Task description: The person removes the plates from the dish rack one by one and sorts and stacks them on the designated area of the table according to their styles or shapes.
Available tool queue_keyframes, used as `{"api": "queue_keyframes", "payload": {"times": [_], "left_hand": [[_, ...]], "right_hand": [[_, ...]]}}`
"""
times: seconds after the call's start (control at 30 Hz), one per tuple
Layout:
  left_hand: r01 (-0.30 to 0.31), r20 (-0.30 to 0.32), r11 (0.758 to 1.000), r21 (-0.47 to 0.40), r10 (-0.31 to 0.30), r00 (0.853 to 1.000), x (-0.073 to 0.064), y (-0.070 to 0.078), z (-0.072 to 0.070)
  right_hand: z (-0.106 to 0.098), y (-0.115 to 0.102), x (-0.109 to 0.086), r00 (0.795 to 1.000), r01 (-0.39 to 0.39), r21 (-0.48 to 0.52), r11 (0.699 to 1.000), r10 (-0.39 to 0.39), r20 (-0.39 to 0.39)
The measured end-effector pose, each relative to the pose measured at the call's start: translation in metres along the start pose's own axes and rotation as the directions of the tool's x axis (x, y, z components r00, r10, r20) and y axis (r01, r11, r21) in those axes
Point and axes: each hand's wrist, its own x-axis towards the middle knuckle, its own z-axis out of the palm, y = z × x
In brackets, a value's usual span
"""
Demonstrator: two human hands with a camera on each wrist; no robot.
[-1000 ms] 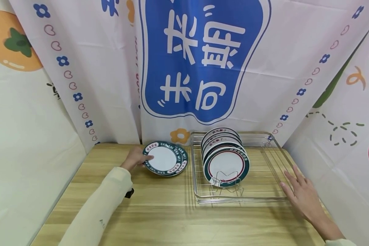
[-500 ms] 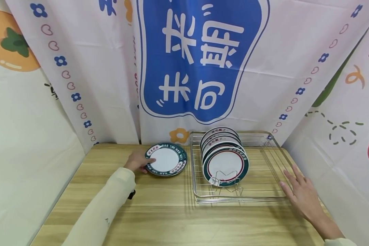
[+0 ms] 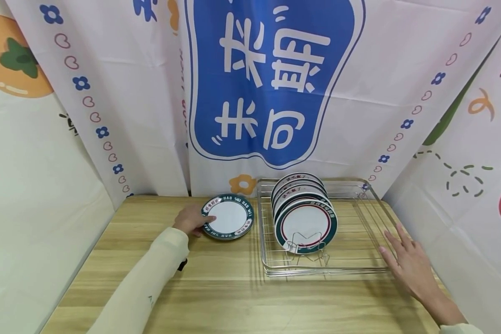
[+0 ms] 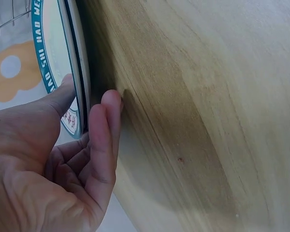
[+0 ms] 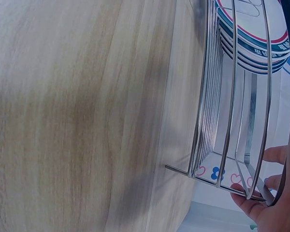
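Observation:
In the head view my left hand [image 3: 189, 219] is at the left edge of a small stack of plates [image 3: 229, 217] with white centres and green lettered rims. My thumb lies over the top plate, and the fingers are at the rim's edge, pinching it. The left wrist view shows two plate edges [image 4: 79, 63] one over the other, with my fingertips [image 4: 111, 99] beside them near the tabletop. My right hand [image 3: 411, 266] rests on the right front corner of a wire dish rack [image 3: 350, 269], fingers loosely extended over its rim [image 5: 249, 195].
Several plates [image 3: 305, 225] stand upright in the left part of the rack, leaning in a row behind a wire holder [image 3: 306, 243]. The wooden table [image 3: 234, 297] runs up to a printed curtain [image 3: 158, 116] at the back, with cloth walls on both sides.
The two plates were offset; the upper one has slid right until it lines up with the lower. My left hand moved slightly right with it. My right hand stays on the rack.

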Motion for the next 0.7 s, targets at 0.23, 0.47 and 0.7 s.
{"api": "queue_keyframes", "payload": {"times": [0.23, 0.47, 0.7], "left_hand": [[-0.008, 0.009, 0.998, 0.062, 0.008, 1.000, -0.007, 0.004, -0.003], [-0.036, -0.010, 0.985, 0.170, 0.038, 0.999, -0.008, 0.002, -0.011], [-0.044, -0.056, 0.965, 0.257, 0.061, 0.997, -0.003, 0.008, -0.023]], "right_hand": [[0.000, 0.000, -0.001, 1.000, 0.003, 0.005, 1.000, -0.003, 0.009], [0.000, 0.001, 0.000, 1.000, 0.014, 0.009, 1.000, -0.014, 0.006], [0.001, 0.002, 0.000, 1.000, 0.018, 0.006, 1.000, -0.018, -0.004]]}}
